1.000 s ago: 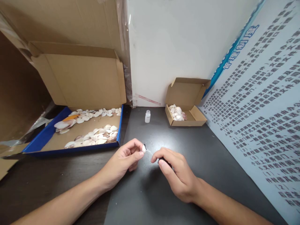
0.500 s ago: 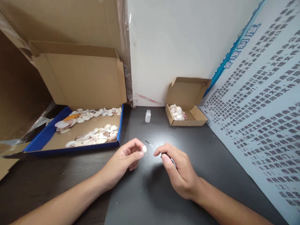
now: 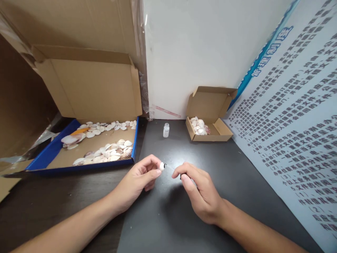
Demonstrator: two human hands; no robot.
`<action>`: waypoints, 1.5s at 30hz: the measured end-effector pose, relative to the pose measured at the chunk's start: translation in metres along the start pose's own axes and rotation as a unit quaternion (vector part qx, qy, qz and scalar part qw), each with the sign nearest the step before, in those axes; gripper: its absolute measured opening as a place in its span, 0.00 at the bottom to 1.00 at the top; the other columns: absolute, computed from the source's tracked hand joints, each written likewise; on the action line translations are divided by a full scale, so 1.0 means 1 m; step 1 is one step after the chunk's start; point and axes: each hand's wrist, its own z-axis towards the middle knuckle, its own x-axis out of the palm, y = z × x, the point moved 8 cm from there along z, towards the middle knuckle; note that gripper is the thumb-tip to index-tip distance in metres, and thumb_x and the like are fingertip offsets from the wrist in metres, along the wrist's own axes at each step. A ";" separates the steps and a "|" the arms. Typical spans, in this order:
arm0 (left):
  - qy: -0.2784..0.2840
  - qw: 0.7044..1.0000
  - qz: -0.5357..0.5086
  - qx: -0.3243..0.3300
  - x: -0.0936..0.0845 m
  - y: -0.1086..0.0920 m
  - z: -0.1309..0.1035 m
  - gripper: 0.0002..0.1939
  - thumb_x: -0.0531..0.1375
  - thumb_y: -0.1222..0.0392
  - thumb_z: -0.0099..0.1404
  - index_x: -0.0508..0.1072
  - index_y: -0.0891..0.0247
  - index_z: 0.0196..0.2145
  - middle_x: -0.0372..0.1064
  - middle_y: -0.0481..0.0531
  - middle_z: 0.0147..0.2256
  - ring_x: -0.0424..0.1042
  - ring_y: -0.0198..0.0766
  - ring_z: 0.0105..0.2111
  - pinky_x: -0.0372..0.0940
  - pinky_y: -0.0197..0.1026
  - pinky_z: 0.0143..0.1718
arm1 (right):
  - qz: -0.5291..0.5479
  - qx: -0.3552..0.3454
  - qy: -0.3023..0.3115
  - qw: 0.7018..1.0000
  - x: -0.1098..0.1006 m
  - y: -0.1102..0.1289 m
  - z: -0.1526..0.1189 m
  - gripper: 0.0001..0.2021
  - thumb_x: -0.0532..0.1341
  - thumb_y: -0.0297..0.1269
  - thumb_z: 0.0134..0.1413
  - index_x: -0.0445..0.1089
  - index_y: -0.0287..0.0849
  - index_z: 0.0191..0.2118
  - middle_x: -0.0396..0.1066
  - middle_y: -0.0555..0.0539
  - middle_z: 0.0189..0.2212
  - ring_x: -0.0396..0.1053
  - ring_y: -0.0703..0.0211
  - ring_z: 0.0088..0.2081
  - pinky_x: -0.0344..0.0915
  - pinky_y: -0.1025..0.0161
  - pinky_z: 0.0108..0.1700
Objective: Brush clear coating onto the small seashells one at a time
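Between thumb and forefinger, my left hand pinches a small white shell above the dark mat. My right hand holds a thin brush with a dark tip and a clear stem; its dark handle is mostly hidden by the fingers. The brush tip is at the right edge of the shell and appears to touch it. Behind the hands, a small glass bottle with a pale label stands upright and uncapped on the mat.
At the left, a blue-edged cardboard box holds many shells and an orange piece. An open small carton with white shells sits at the back right. A printed sheet stands along the right side.
The brush tip has moved down onto the right edge of the shell, from the gap above and to its right. My left hand has barely moved.
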 end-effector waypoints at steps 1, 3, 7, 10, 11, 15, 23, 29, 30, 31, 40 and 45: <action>0.004 1.000 0.002 0.000 0.000 0.000 0.000 0.09 0.63 0.54 0.64 0.69 0.60 0.34 0.52 0.39 0.22 0.48 0.26 0.20 0.48 0.33 0.21 | -0.005 0.003 -0.007 1.000 -0.001 -0.001 0.000 0.10 0.49 0.29 0.65 0.67 0.42 0.39 0.64 0.52 0.27 0.61 0.64 0.26 0.57 0.66 0.31; 0.008 1.000 0.003 0.000 0.001 0.000 0.000 0.08 0.63 0.54 0.64 0.69 0.60 0.34 0.52 0.39 0.22 0.48 0.26 0.20 0.48 0.32 0.21 | -0.009 0.009 -0.012 1.000 -0.001 -0.002 0.000 0.10 0.49 0.29 0.65 0.67 0.42 0.41 0.64 0.51 0.28 0.62 0.64 0.27 0.58 0.66 0.32; -0.003 1.000 -0.004 0.002 0.000 0.000 0.000 0.08 0.63 0.55 0.64 0.69 0.60 0.34 0.52 0.39 0.22 0.48 0.26 0.19 0.47 0.33 0.21 | 0.020 0.006 0.026 0.999 0.004 0.000 0.000 0.11 0.48 0.29 0.65 0.66 0.41 0.36 0.63 0.52 0.25 0.60 0.64 0.25 0.57 0.66 0.30; -0.009 1.000 -0.029 -0.001 0.000 -0.001 -0.002 0.07 0.63 0.56 0.64 0.68 0.60 0.34 0.52 0.39 0.21 0.48 0.26 0.19 0.47 0.33 0.21 | 0.040 -0.002 0.038 0.998 0.005 0.001 -0.001 0.11 0.48 0.29 0.64 0.64 0.42 0.32 0.59 0.54 0.22 0.58 0.65 0.23 0.55 0.66 0.29; -0.005 0.999 -0.045 -0.008 0.001 -0.001 -0.003 0.07 0.62 0.57 0.64 0.68 0.60 0.34 0.52 0.39 0.21 0.47 0.26 0.19 0.47 0.33 0.22 | 0.040 -0.005 0.033 0.999 0.004 0.001 -0.001 0.11 0.48 0.28 0.64 0.64 0.42 0.32 0.60 0.54 0.22 0.58 0.65 0.24 0.55 0.66 0.29; 0.033 0.989 -0.133 -0.060 0.009 -0.001 -0.005 0.05 0.60 0.61 0.64 0.66 0.60 0.33 0.49 0.39 0.20 0.45 0.27 0.19 0.44 0.33 0.22 | 0.026 -0.008 0.002 1.000 0.000 0.000 -0.002 0.10 0.48 0.29 0.65 0.66 0.42 0.37 0.61 0.53 0.26 0.59 0.64 0.26 0.56 0.65 0.31; 0.071 0.976 -0.191 -0.070 0.016 -0.006 -0.009 0.04 0.60 0.63 0.63 0.65 0.61 0.32 0.47 0.39 0.20 0.43 0.28 0.20 0.43 0.34 0.22 | 0.004 0.002 0.004 1.000 0.003 -0.004 -0.001 0.09 0.50 0.29 0.65 0.67 0.43 0.42 0.62 0.52 0.27 0.60 0.64 0.26 0.57 0.65 0.31; 0.053 0.987 -0.142 -0.060 0.013 -0.002 -0.008 0.05 0.60 0.61 0.65 0.65 0.60 0.33 0.47 0.40 0.21 0.43 0.28 0.20 0.41 0.35 0.23 | 0.026 -0.012 0.023 0.999 0.005 0.000 -0.002 0.09 0.50 0.29 0.65 0.67 0.42 0.41 0.63 0.52 0.27 0.61 0.63 0.27 0.57 0.65 0.32; 0.049 0.988 -0.137 -0.058 0.012 -0.002 -0.007 0.05 0.60 0.61 0.65 0.65 0.59 0.34 0.47 0.40 0.21 0.43 0.28 0.20 0.40 0.34 0.23 | 0.030 -0.015 0.026 0.999 0.005 0.001 -0.003 0.09 0.49 0.29 0.65 0.67 0.42 0.41 0.63 0.52 0.27 0.61 0.63 0.27 0.57 0.65 0.32; 0.045 0.988 -0.133 -0.057 0.012 -0.002 -0.007 0.05 0.60 0.61 0.65 0.65 0.59 0.34 0.47 0.40 0.21 0.43 0.28 0.20 0.40 0.34 0.23 | 0.034 -0.018 0.029 0.999 0.005 0.002 -0.003 0.10 0.49 0.29 0.65 0.67 0.42 0.40 0.63 0.52 0.27 0.61 0.63 0.27 0.57 0.65 0.31; 0.031 0.989 -0.132 -0.056 0.009 -0.003 -0.006 0.05 0.59 0.62 0.64 0.64 0.59 0.33 0.45 0.39 0.20 0.42 0.28 0.20 0.40 0.34 0.23 | 0.016 -0.014 0.014 1.000 0.004 0.000 -0.003 0.11 0.48 0.30 0.65 0.68 0.42 0.39 0.65 0.50 0.27 0.62 0.62 0.27 0.59 0.64 0.32; 0.047 0.988 -0.136 -0.060 0.012 -0.003 -0.006 0.04 0.60 0.62 0.64 0.65 0.60 0.34 0.46 0.39 0.20 0.42 0.28 0.20 0.40 0.35 0.23 | -0.011 0.028 0.001 1.000 0.002 -0.008 0.000 0.10 0.49 0.31 0.66 0.68 0.42 0.41 0.68 0.49 0.30 0.65 0.61 0.29 0.61 0.64 0.33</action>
